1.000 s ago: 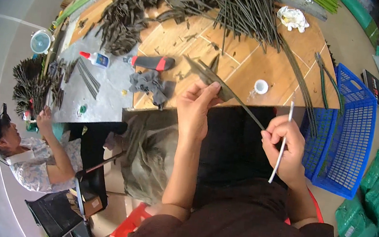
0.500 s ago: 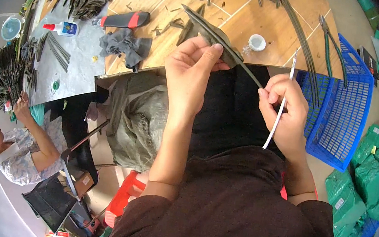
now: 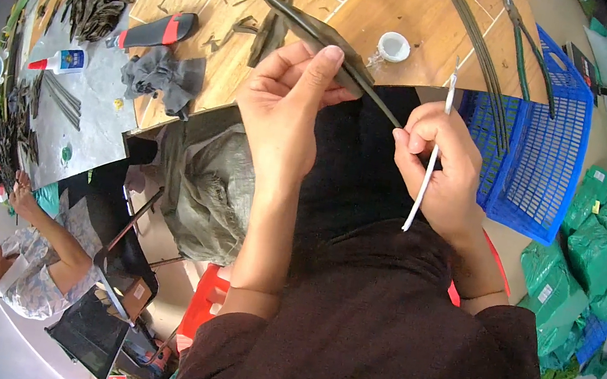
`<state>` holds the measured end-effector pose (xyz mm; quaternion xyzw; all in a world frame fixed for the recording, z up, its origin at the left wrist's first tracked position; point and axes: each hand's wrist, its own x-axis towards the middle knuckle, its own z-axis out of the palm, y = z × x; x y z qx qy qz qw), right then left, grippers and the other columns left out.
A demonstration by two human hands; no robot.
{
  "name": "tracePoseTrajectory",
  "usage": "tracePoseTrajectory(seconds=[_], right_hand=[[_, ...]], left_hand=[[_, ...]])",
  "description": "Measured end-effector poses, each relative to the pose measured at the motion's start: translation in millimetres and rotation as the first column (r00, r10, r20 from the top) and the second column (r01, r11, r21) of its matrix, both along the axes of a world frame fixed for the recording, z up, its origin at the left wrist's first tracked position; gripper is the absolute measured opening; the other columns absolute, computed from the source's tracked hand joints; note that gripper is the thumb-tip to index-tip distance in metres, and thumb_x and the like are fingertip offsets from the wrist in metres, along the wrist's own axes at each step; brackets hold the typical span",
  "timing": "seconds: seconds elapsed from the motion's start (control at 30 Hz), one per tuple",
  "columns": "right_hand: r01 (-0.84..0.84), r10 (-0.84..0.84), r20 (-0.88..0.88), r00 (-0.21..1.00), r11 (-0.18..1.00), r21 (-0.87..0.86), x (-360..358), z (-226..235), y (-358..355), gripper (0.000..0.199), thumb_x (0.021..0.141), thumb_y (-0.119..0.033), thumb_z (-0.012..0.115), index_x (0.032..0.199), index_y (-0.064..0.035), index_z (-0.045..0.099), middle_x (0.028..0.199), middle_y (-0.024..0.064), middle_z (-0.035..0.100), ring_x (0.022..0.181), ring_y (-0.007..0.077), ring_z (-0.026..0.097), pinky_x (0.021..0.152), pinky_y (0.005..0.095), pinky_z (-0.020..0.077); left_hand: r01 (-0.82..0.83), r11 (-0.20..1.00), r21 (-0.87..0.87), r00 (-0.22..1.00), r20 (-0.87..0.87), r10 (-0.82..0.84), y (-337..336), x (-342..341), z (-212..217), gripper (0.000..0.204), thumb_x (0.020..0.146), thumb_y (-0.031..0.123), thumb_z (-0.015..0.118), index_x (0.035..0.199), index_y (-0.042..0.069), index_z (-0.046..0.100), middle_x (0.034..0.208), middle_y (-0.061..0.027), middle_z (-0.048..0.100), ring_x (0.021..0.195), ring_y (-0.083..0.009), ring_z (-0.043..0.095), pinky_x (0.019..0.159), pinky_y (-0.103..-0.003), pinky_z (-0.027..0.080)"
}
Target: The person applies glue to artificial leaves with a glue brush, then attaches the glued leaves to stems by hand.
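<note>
My left hand (image 3: 283, 113) pinches a long dark green-brown artificial-looking leaf (image 3: 324, 33) between thumb and fingers, over the table's front edge. A thin dark stem (image 3: 379, 103) runs along the leaf and slants down to the right. At its lower end, my right hand (image 3: 446, 167) closes thumb and fingertip on the stem. That same hand also carries a thin white stick (image 3: 424, 183), upright between its fingers, with a narrow tip at the top. A small white cup (image 3: 394, 47) stands on the table just beyond the hands. Another dark leaf (image 3: 269, 39) lies flat behind my left hand.
On the table (image 3: 375, 13) are a red-and-black cutter (image 3: 156, 31), a crumpled grey cloth (image 3: 164, 78), a glue bottle (image 3: 67, 62), long dark stems (image 3: 483, 67) and pliers (image 3: 519, 45). A blue basket (image 3: 535, 168) sits at right. Someone (image 3: 50, 255) works at left.
The view has shifted, so the table items sit farther left and higher. Both hands appear slightly farther left, with the same hold on the leaf, stem and white stick.
</note>
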<state>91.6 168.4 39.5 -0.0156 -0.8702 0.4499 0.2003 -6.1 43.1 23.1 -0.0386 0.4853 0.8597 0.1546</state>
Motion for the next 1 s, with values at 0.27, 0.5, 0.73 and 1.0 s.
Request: tracePoseTrajectory(seconds=[0.27, 0.5, 0.73, 1.0], right_hand=[[-0.026, 0.026, 0.011, 1.000, 1.000, -0.012, -5, -14, -2, 0.026, 0.070, 0.012, 0.061, 0.071, -0.0048, 0.041, 0.073, 0.0047, 0.047, 0.054, 0.0080, 0.038, 0.045, 0.0196, 0.0306], [-0.015, 0.030, 0.130, 0.991, 0.993, -0.115, -4, -16, -1, 0.017, 0.072, 0.009, 0.059, 0.079, -0.0018, 0.048, 0.075, 0.0083, 0.052, 0.064, 0.0182, 0.053, 0.058, 0.0250, 0.0433], [0.140, -0.067, 0.158, 0.985, 0.845, -0.517, -12, 13, 38, 0.022, 0.093, -0.012, 0.038, 0.106, 0.0027, 0.049, 0.085, 0.0113, 0.057, 0.076, 0.0171, 0.060, 0.068, 0.0258, 0.0480], [0.069, -0.057, 0.100, 0.993, 0.990, -0.121, -30, -10, 65, 0.046, 0.096, -0.034, 0.029, 0.110, 0.0025, 0.054, 0.075, 0.0035, 0.051, 0.062, 0.0068, 0.043, 0.055, 0.0202, 0.0348]], left_hand=[[-0.007, 1.000, 0.011, 1.000, -0.015, 0.007, 0, -6, -16, 0.008, 0.079, 0.001, 0.063, 0.081, -0.004, 0.057, 0.072, -0.0080, 0.062, 0.059, -0.0102, 0.059, 0.052, -0.023, 0.053], [-0.001, 0.997, -0.076, 1.000, -0.016, 0.000, -5, -13, -22, 0.007, 0.078, 0.001, 0.063, 0.080, -0.003, 0.057, 0.068, -0.0051, 0.060, 0.055, -0.0090, 0.057, 0.051, -0.022, 0.051], [0.060, 0.997, -0.046, 0.997, 0.046, -0.058, -7, -18, -34, 0.006, 0.078, -0.001, 0.062, 0.082, -0.003, 0.058, 0.067, -0.0033, 0.058, 0.053, -0.0072, 0.054, 0.049, -0.020, 0.049], [0.083, 0.994, -0.076, 0.996, 0.049, -0.080, -1, -15, -43, 0.007, 0.080, -0.001, 0.058, 0.087, -0.002, 0.057, 0.076, -0.0109, 0.063, 0.063, -0.0143, 0.062, 0.051, -0.021, 0.052]])
